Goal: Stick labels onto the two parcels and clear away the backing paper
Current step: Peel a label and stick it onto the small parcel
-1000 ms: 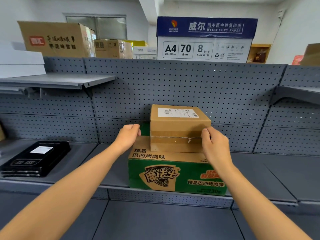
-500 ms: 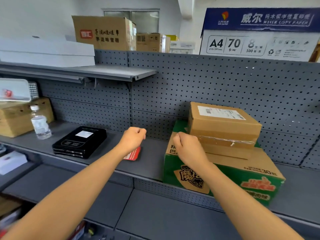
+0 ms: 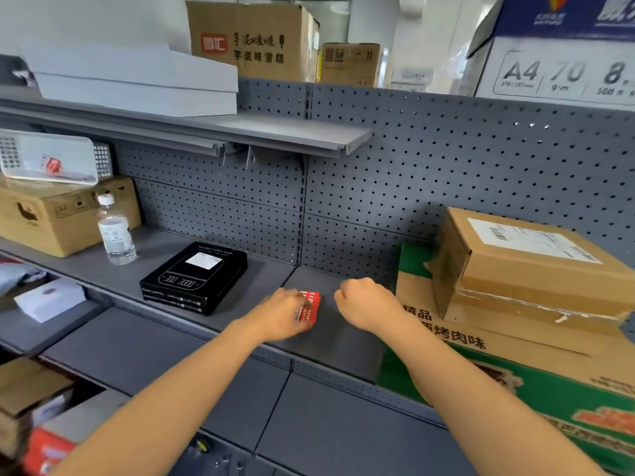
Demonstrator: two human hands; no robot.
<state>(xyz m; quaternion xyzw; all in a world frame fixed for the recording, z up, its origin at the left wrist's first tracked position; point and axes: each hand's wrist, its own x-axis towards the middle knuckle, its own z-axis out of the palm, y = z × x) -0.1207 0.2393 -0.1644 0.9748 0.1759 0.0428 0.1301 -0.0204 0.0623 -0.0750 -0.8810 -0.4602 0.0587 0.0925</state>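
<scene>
left hand (image 3: 283,314): palm down, fingers curled on red stack (image 3: 311,305)
right hand (image 3: 367,307): closed fist, holds nothing, just right of left hand
left arm (image 3: 165,400), right arm (image 3: 474,393): bare, stretched forward, converging

Parcel (image 3: 529,266) atop carton (image 3: 515,365), right of flat box (image 3: 194,278).

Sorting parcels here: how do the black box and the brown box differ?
The black box is low and flat; the brown box is taller plain cardboard with tape on its side. The black box lies straight on the shelf; the brown box sits atop a green carton. Both carry a white label on top.
</scene>
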